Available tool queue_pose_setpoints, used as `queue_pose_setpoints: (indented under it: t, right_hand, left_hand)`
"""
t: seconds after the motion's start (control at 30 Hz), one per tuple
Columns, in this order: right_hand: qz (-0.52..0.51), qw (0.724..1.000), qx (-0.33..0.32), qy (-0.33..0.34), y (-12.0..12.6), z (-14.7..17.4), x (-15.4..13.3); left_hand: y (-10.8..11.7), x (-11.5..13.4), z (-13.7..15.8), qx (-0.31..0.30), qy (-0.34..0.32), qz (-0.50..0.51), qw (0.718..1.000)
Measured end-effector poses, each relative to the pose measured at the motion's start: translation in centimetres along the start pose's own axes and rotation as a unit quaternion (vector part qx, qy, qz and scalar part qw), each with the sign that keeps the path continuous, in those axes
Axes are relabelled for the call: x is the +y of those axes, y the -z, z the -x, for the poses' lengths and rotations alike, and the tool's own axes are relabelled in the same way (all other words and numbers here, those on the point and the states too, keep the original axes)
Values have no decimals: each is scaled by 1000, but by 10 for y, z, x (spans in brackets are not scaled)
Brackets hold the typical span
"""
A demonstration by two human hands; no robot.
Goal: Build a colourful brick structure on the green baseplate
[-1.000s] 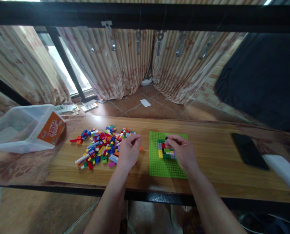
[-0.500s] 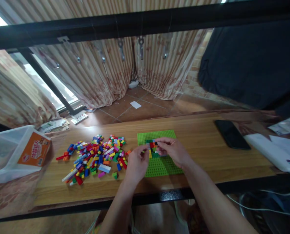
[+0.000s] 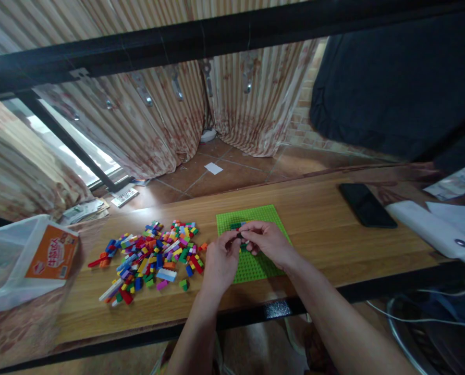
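My left hand [image 3: 221, 259] and my right hand [image 3: 269, 241] meet above a green baseplate [image 3: 261, 266]. Between their fingertips sits a small dark toy brick [image 3: 239, 235], pinched from both sides; its exact shape is too small to tell. Fastened near the middle of the plate is a cluster of coloured bricks [image 3: 233, 226], mostly hidden under my fingers. To the left of my left hand spreads a loose heap of toy bricks [image 3: 160, 259] in many colours.
The wooden table [image 3: 314, 219] carries a black phone [image 3: 367, 205] at right, beside a white power strip [image 3: 424, 229] with a cable. A clear plastic tub [image 3: 11, 265] with an orange label stands at far left. A dark bar [image 3: 146, 44] crosses above the table.
My right hand has brought the dark brick left to my left fingertips, and both hands now touch it. The view has tilted slightly.
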State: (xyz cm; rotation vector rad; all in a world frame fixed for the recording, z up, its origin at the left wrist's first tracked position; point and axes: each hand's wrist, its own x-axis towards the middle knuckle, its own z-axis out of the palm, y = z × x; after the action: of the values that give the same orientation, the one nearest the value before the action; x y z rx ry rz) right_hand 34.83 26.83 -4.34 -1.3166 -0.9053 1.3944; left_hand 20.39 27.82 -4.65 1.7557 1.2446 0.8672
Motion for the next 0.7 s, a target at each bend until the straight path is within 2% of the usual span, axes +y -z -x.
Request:
queue_pose_setpoints:
  t: [0.2, 0.3, 0.4, 0.5, 0.7]
  right_hand:
    - [113, 990, -43, 66, 0, 0, 4]
    - [214, 970, -22, 114, 4, -1, 3]
    - [310, 936, 27, 163, 11, -4, 2]
    - [376, 911, 50, 163, 17, -7, 3]
    - [437, 881, 60, 171, 12, -6, 9]
  left_hand:
    - [2, -3, -2, -18, 28, 3, 999]
    - [4, -7, -3, -38, 36, 1, 999]
    - [9, -13, -5, -9, 45, -40, 998]
    - [16, -15, -7, 14, 54, -87, 995]
    - [17, -10, -4, -11, 49, -134, 990]
